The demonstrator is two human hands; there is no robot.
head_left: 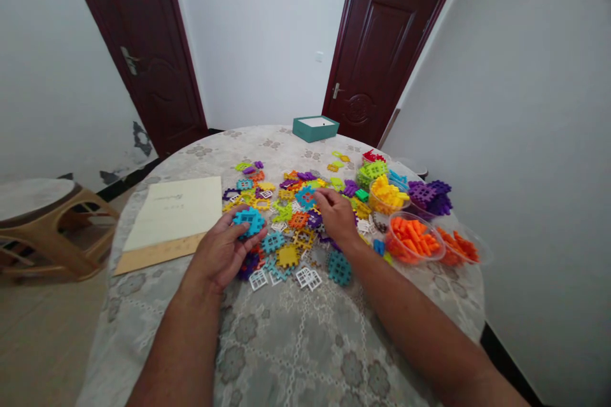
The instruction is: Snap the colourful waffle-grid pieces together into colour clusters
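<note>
Both my hands are above a loose heap of small, many-coloured toothed plastic pieces (299,220), spread over the middle of a rounded table under a pale grey, flower-patterned cloth (286,343). My left hand (231,243) is turned palm up, its fingers curled beneath a bright blue, square plastic piece with toothed edges (249,221), the thumb pressing it from above. It looks thick enough to be several stacked together, but at this size I can't be sure. My right hand (335,213) pinches a flat blue plastic piece with toothed edges (306,198) by its right side, between thumb and fingertips, with some orange showing at its middle. The two blue pieces are near each other but apart.

On the near side of the heap lie a white plastic window-shaped frame (258,279), a yellow square plastic piece (287,256) and a teal toothed plastic piece (339,268). To my right stand clear round plastic bowls (413,259), with orange, yellow, purple, green and other coloured pieces sorted inside. To my left lies a cream paper sheet (179,210) with a tan strip (160,254) along its near edge. A green rectangular box (310,133) sits at the table's far edge.
</note>
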